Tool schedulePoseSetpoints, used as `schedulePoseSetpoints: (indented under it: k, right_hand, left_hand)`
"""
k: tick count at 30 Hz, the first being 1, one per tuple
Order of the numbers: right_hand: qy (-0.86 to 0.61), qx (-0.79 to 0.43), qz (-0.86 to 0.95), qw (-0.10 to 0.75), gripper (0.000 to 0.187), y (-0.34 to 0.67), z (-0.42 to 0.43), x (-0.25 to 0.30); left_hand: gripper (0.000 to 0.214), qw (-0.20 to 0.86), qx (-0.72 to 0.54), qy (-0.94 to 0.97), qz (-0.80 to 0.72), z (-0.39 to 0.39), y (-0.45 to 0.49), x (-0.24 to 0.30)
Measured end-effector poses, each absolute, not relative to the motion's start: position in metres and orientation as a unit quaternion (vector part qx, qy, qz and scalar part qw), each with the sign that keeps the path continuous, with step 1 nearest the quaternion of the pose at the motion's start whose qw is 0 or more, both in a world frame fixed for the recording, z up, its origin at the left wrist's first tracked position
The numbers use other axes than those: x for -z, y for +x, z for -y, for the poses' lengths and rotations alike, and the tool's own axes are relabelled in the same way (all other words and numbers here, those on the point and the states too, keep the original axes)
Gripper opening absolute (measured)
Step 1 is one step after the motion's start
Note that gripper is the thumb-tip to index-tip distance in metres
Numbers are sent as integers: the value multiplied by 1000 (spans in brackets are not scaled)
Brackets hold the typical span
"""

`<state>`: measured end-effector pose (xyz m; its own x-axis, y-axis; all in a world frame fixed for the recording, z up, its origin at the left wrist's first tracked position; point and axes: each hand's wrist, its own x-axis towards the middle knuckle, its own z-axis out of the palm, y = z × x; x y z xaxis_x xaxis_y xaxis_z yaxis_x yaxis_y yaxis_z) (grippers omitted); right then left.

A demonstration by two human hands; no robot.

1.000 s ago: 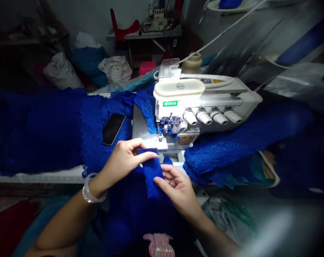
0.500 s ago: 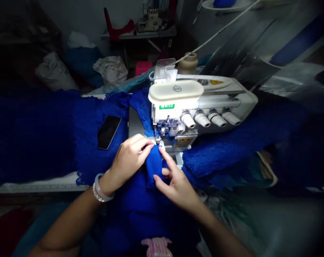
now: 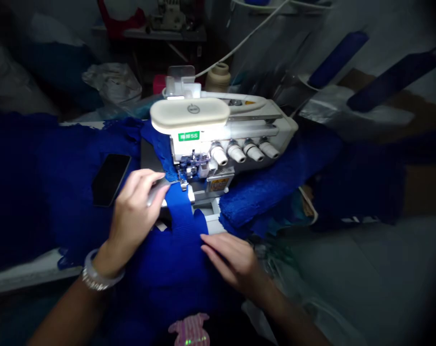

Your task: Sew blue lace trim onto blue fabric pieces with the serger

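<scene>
A white overlock sewing machine (image 3: 192, 117) stands in front of me with its light on. A strip of blue fabric (image 3: 182, 211) runs from under its presser foot (image 3: 184, 184) down towards my lap. In my left hand (image 3: 135, 206), closed left of the foot, is a slim metal tool that looks like tweezers (image 3: 158, 187). Its tip points at the fabric beside the foot. Lower down on the right, my right hand (image 3: 232, 259) pinches the edge of the blue fabric between thumb and fingers. The needle itself is too small to make out.
A black phone (image 3: 111, 180) lies on blue lace fabric (image 3: 70, 168) at the left. Folded blue lace (image 3: 264, 187) is heaped right of the machine. Thread cones (image 3: 338, 60) stand behind at the right. White sacks (image 3: 113, 84) and another machine (image 3: 169, 17) are farther back.
My view has swung right, so the machine sits further left. My right hand has moved down and away from the presser foot. The fabric strip is now stretched flatter, and the metal tool shows clearly.
</scene>
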<state>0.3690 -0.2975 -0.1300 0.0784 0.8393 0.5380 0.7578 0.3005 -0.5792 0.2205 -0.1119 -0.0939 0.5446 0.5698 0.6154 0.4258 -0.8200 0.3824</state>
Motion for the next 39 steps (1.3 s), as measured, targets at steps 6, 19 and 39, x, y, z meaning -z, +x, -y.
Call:
schedulePoseSetpoints:
  k: [6,19,39]
  right_hand:
    - [-684,164,631,327,36,435,293,123]
    - [-661,30,584,470,22,465,308,122]
    - [-606,83,635,472,41,443,334,100]
  left_hand:
    - [26,166,-405,877,-200,164,198,97]
    - [20,367,-321,868,-94,199,203,121]
    - [46,926,40,295,-232,199,325,95]
